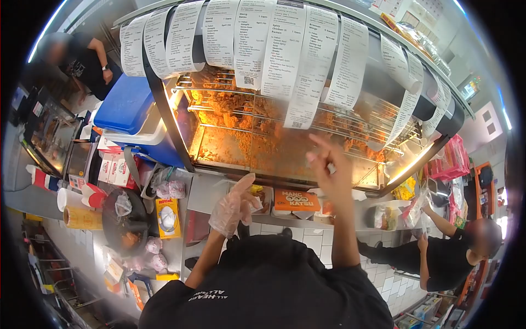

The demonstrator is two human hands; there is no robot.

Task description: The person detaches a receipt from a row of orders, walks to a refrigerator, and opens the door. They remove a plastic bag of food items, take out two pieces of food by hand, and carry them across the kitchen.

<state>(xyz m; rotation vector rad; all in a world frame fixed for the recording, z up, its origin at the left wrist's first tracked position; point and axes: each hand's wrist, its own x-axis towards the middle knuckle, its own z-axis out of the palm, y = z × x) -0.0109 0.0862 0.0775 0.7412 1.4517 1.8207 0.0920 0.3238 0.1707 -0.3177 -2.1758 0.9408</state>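
Observation:
My left hand (232, 208), in a clear plastic glove, is over the counter edge with its index finger stretched out; it holds nothing I can see. An open box (265, 198) with food lies beside it, partly hidden. My bare right hand (332, 171) is raised before the lit warming cabinet (274, 151), index finger pointing up towards a long paper receipt (304, 71). That hand is slightly blurred and apparently empty. Fried chicken (222, 104) sits on the cabinet's wire racks. Below my hands is an orange Mang Katsu box (296, 200).
Several more receipts (220, 33) hang along the cabinet's top rail. A blue cooler (129, 107), a dark pan (123, 230) and a yellow box (168, 218) stand at left. A co-worker (460, 252) handles a plastic bag at right; another person (87, 60) stands at far left.

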